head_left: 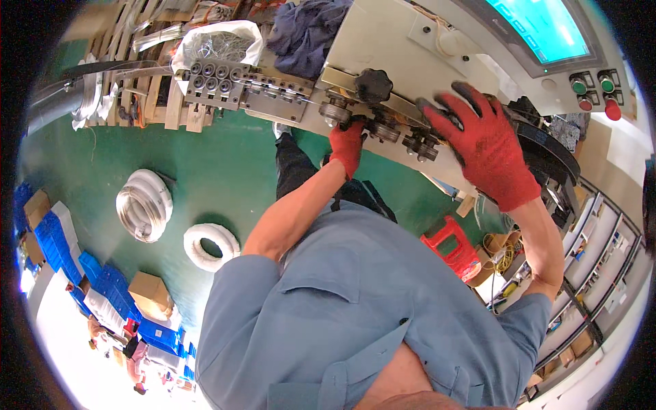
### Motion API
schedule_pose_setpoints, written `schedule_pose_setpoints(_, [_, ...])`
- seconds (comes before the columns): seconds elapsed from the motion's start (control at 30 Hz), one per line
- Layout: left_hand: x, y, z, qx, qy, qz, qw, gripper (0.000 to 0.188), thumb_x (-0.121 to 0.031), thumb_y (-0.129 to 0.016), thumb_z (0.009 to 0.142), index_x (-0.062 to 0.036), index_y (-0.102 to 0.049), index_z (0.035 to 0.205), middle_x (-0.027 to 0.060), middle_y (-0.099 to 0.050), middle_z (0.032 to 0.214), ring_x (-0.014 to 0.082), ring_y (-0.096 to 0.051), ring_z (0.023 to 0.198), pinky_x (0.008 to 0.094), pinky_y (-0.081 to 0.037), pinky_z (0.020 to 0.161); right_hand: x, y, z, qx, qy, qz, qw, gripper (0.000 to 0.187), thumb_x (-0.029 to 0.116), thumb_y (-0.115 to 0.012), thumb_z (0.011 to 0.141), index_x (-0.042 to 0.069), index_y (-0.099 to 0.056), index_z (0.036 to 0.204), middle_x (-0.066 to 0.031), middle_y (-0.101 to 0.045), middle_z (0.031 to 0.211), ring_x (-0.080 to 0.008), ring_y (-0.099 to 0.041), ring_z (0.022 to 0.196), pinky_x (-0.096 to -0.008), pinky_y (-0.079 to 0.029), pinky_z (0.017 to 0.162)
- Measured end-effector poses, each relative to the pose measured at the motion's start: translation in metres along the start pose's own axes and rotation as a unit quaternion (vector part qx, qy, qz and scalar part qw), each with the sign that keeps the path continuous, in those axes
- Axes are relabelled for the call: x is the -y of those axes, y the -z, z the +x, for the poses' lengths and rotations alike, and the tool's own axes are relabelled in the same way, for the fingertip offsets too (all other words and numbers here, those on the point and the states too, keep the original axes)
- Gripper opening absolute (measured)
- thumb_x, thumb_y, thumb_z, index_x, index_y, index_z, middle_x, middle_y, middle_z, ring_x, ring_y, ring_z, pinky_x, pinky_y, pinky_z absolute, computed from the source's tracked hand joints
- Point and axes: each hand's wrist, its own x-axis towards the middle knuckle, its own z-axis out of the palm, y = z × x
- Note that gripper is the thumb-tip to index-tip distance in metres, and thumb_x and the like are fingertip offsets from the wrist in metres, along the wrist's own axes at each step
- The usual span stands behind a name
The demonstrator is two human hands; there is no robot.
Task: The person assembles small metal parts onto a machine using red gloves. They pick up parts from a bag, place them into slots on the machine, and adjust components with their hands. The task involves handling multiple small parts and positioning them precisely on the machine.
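My left hand (347,147), in a red glove with dark fingertips, reaches up to the front of a wire-feeding machine (389,48). Its fingers are curled between a metal feed roller (335,111) and a second roller (384,130); what they pinch there is hidden. A black star-shaped knob (373,85) sits just above them. On the right, my right hand (486,147) wears the same kind of glove, fingers spread and holding nothing. It hovers beside a smaller roller pair (420,145). Left of the rollers is a wire-straightening block (217,83) with several bearings.
A lit touch screen (540,27) and push buttons (607,85) are at upper right. Dark cloth (305,34) and a white bag of wire (222,44) lie at the back. Wire coils (144,205) rest on the green floor; a red plastic stool (452,249) stands right.
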Motion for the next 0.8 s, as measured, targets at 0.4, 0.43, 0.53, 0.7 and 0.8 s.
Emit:
schedule_pose_setpoints(0.4, [0.011, 0.008, 0.011, 0.026, -0.033, 0.018, 0.999, 0.015, -0.01, -0.064, 0.082, -0.0082, -0.064, 0.097, 0.0041, -0.066, 0.094, 0.0158, -0.061, 0.083, 0.0299, -0.051, 0.066, 0.004, -0.015, -0.007, 0.031, -0.026, 0.07, 0.997, 0.075, 0.037, -0.072, 0.068, 0.013, -0.042, 0.133, -0.0137, -0.058, 0.106, -0.0304, -0.057, 0.097, -0.0417, -0.047, 0.083])
schedule_pose_setpoints(0.43, [0.012, 0.009, 0.012, 0.025, -0.048, 0.032, 0.998, 0.016, -0.01, -0.064, 0.082, -0.0079, -0.064, 0.097, 0.0043, -0.066, 0.094, 0.0159, -0.061, 0.082, 0.0295, -0.051, 0.066, 0.004, -0.011, -0.002, 0.134, -0.113, 0.123, 0.977, 0.072, 0.033, -0.071, 0.069, 0.014, -0.042, 0.132, -0.0135, -0.056, 0.112, -0.0312, -0.055, 0.102, -0.0422, -0.046, 0.086])
schedule_pose_setpoints(0.53, [0.011, 0.009, 0.01, 0.021, -0.054, 0.022, 0.998, 0.022, -0.011, -0.066, 0.079, -0.0027, -0.064, 0.099, 0.0048, -0.066, 0.091, 0.0139, -0.058, 0.074, 0.0294, -0.048, 0.063, 0.005, 0.003, 0.011, 0.226, -0.245, 0.201, 0.921, 0.066, 0.024, -0.068, 0.071, 0.015, -0.044, 0.131, -0.013, -0.052, 0.122, -0.0325, -0.051, 0.109, -0.043, -0.044, 0.091])
schedule_pose_setpoints(0.7, [0.011, 0.006, 0.009, -0.012, -0.033, 0.032, 0.999, 0.023, -0.015, -0.067, 0.078, -0.0002, -0.065, 0.096, 0.004, -0.066, 0.087, 0.0126, -0.056, 0.069, 0.0286, -0.045, 0.061, 0.003, -0.004, -0.003, 0.047, 0.033, 0.123, 0.991, 0.068, 0.028, -0.07, 0.07, 0.011, -0.044, 0.13, -0.0142, -0.055, 0.118, -0.0313, -0.055, 0.102, -0.0424, -0.046, 0.087])
schedule_pose_setpoints(0.8, [0.008, 0.002, 0.005, 0.002, -0.061, 0.023, 0.998, 0.023, -0.017, -0.066, 0.078, 0.0004, -0.066, 0.093, 0.0038, -0.065, 0.082, 0.0114, -0.055, 0.069, 0.0288, -0.044, 0.062, 0.006, -0.008, -0.002, 0.162, -0.11, 0.177, 0.965, 0.066, 0.027, -0.07, 0.07, 0.012, -0.044, 0.129, -0.0135, -0.051, 0.123, -0.0319, -0.05, 0.11, -0.044, -0.044, 0.089])
